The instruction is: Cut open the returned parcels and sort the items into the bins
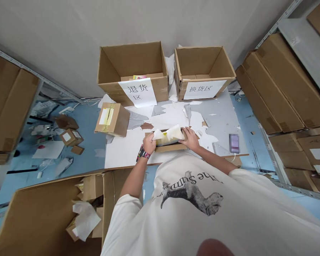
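On the table in front of me lies a small open cardboard box (166, 148). White packing paper (172, 133) sticks up out of its opening, and something grey and yellow shows just below the paper. My left hand (149, 143) is closed at the left end of the box, its fingers against the edge of the paper. At the other end, my right hand (191, 138) grips the right side with bent fingers. What lies deeper in the box is hidden.
Two large labelled open cartons, left (112, 90) and right (180, 87), stand at the back. A taped box (118, 119) sits at left, a phone (234, 143) at right. Torn paper litters the table (128, 154). A big carton (42, 213) with boxes stands lower left; shelves flank both sides.
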A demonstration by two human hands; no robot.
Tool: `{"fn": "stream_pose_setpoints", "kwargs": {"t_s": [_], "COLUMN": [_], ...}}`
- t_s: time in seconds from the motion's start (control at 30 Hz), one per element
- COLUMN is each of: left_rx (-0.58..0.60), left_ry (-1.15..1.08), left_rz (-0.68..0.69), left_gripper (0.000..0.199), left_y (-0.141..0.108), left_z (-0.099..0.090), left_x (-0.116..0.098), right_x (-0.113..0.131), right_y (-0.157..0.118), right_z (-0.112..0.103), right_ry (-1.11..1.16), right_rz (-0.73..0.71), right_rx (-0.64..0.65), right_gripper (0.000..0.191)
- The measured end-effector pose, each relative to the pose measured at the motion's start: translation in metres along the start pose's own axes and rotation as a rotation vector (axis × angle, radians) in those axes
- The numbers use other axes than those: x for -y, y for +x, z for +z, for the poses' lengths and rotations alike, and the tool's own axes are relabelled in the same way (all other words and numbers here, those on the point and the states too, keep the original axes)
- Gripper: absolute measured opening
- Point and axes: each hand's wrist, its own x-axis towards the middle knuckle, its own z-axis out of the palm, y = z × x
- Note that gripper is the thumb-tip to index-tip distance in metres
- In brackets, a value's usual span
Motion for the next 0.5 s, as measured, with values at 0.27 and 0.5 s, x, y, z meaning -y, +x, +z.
{"fn": "stream_pose_setpoints", "kwargs": {"t_s": [0.27,0.5], "left_rx": [-0.236,-0.398], "left_ry": [-0.199,-0.738], "left_rz": [-0.102,-0.393], "left_gripper": [0.011,0.028], "left_y": [-0.011,-0.010], "left_z": [-0.019,-0.004], "left_x": [-0.005,-0.001], "right_x": [0.012,-0.014], "right_y": [0.015,0.035], "right_z": [-0.018,-0.016], "right_ry": [0.015,0.204], "right_rz": [0.041,0.197], "right_rx": [0.059,0.068], "right_gripper": [0.086,0.075]}}
